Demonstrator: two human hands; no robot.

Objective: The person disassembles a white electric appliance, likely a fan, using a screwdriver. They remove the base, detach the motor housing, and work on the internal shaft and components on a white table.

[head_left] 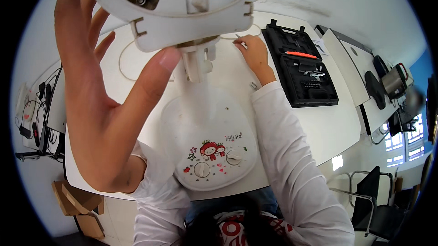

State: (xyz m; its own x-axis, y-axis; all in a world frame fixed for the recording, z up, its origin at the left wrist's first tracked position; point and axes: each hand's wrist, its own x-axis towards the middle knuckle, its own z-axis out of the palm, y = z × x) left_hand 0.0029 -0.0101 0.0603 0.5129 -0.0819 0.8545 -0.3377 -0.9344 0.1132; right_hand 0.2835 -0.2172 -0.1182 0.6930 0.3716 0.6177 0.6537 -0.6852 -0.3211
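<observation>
A white electric fan head (191, 22), seen from its vented back with a screw in the middle, looms close at the top of the view. Below it the neck blurs down to a white rounded base (214, 129) with two knobs and cartoon prints. My left hand (105, 95) is raised at the fan head's left side, its fingers apart and its thumb at the housing's lower edge; whether it bears any weight cannot be told. Farther back, my right hand (255, 54) rests on the table with fingertips pinched together. What they hold is too small to make out.
Right of my right hand lies an open black tool case (301, 68) with an orange-handled tool (301, 54) and several bits. A small metal piece (253, 85) sits by my right wrist. A pale cord (121, 61) curves across the white table (315, 132). A black chair (367, 196) stands right.
</observation>
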